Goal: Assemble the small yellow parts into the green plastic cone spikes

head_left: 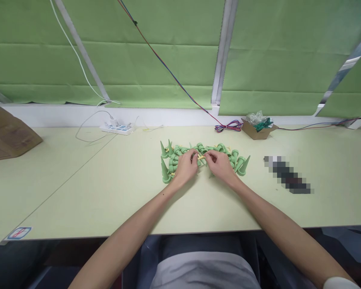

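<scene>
A small yellow plastic piece [201, 157] sits between my two hands, over a heap of green cone-shaped plastic spikes [173, 162]. My left hand [187, 165] has its fingers closed at the left end of the piece. Thumb and fingers of my right hand [219, 163] pinch the right end. Several green spikes stand upright on their round caps, such as the spike at the left [165, 171] and the tilted spike at the right [243, 166]. Others lie on their sides, with more yellow bits among them. My hands hide the middle of the heap.
A cardboard box [256, 132] with clear and green wrapping stands at the back, beside a coiled red-and-blue cable [228, 126]. A white power strip [117, 128] lies at back left. Brown cardboard [12, 134] sits far left. A blurred dark object [289, 175] lies right.
</scene>
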Demonstrator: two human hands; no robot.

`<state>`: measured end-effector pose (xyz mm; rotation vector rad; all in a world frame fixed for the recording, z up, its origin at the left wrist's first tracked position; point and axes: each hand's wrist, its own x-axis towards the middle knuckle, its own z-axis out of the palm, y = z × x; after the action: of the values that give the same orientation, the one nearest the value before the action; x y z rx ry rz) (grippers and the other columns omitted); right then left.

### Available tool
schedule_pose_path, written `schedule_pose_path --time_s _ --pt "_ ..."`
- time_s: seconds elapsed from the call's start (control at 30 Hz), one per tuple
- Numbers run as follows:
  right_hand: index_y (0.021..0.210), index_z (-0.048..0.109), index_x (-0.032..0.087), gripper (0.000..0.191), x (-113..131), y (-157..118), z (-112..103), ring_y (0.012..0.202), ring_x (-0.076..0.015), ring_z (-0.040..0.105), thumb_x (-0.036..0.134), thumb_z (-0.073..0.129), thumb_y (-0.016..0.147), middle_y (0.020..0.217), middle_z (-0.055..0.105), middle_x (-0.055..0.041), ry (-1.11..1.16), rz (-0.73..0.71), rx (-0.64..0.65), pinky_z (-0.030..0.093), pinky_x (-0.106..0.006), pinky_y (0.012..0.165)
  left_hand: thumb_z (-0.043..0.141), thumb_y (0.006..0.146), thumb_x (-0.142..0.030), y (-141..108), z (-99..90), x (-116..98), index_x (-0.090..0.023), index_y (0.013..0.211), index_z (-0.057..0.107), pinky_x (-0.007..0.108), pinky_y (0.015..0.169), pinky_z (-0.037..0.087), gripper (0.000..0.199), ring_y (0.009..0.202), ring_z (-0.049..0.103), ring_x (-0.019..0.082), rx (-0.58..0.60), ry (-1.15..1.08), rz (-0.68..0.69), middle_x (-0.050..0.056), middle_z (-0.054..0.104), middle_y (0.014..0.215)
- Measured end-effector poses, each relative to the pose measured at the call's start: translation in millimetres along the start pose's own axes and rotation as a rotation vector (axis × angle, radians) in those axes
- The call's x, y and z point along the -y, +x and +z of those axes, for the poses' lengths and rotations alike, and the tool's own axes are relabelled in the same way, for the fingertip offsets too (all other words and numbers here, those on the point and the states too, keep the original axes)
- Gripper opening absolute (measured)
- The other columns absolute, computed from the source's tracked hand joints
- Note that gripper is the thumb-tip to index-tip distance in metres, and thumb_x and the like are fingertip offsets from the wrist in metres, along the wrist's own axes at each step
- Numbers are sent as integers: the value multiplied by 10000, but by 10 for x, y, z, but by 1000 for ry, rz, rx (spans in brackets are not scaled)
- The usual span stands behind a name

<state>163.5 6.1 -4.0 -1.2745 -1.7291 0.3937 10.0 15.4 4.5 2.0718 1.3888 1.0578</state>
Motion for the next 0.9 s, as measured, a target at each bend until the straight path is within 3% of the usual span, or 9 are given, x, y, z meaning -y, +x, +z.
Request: schedule_pose_path --time_s 0.9 --pt "682 560 190 231 -2 8 -3 562 -136 453 252 458 880 636 570 -3 -3 -23 30 345 -277 584 415 933 -241 5 37 33 -183 930 650 278 731 435 242 710 594 164 5 -13 74 44 692 849"
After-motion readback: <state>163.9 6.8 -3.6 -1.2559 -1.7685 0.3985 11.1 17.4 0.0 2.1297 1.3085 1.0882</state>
